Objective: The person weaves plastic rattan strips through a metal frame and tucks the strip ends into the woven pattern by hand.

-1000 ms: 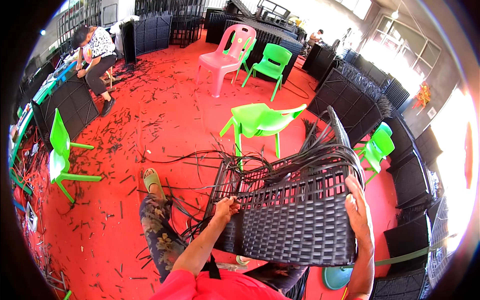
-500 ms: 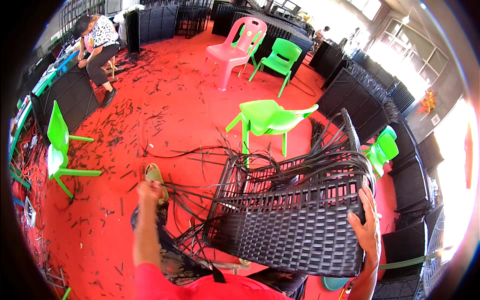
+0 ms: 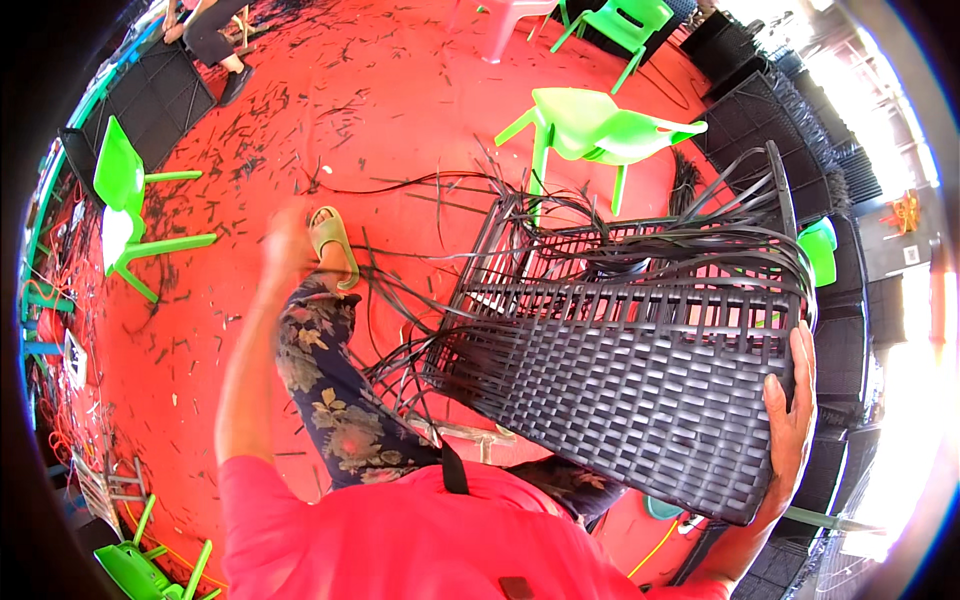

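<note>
A black woven rattan frame point(image 3: 640, 395) lies tilted across my lap, tightly woven on its near face. Loose flat black strips point(image 3: 690, 245) bunch along its far side and trail off its left end. My right hand point(image 3: 792, 415) grips the frame's right edge, thumb on the woven face and fingers along the outside. Out to the left, my left hand point(image 3: 287, 245) is raised beside my sandalled foot point(image 3: 333, 245). Motion smears its fingers, so whether it holds a strip does not show.
A green plastic chair point(image 3: 590, 130) stands just beyond the frame, another green chair point(image 3: 125, 200) at the left. Black strip scraps litter the red floor point(image 3: 400, 110). Stacked black panels point(image 3: 760, 130) line the right side. A person's legs point(image 3: 215, 35) show at the far left.
My view has tipped downward, so things sit higher in the picture. My left hand has blurred, away from the strips it was near. My right hand stays on the frame's edge.
</note>
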`<state>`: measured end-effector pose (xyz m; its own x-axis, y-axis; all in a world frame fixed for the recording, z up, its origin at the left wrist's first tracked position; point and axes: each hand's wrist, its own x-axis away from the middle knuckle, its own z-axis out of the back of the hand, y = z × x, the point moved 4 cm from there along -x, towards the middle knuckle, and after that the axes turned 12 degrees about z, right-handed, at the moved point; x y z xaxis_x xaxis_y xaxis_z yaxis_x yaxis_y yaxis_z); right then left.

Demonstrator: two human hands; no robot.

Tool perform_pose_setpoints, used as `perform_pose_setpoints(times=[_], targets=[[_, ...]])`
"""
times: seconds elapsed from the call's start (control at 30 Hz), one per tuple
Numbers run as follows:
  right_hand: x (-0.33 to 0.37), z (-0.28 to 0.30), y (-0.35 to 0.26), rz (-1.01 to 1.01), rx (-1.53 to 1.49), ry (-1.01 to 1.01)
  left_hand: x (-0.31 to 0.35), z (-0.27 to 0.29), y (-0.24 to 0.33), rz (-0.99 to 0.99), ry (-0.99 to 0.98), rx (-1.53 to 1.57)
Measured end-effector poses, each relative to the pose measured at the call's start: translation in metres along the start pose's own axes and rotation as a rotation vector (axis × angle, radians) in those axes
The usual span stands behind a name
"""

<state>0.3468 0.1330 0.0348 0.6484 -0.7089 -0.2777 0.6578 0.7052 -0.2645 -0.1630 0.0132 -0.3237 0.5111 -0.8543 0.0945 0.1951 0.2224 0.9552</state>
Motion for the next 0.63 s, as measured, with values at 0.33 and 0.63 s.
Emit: perform_pose_setpoints(times=[0.33,0.63], targets=[[-0.001,0.002,-0.008,0.002,-0.053,0.022,0.049,-0.252,0.044,-0.323,-0.276,-0.350],[-0.005,0.013,-0.005,0.005,-0.377,0.155,0.048,-0.244,0.062,0.106,-0.426,-1.073]])
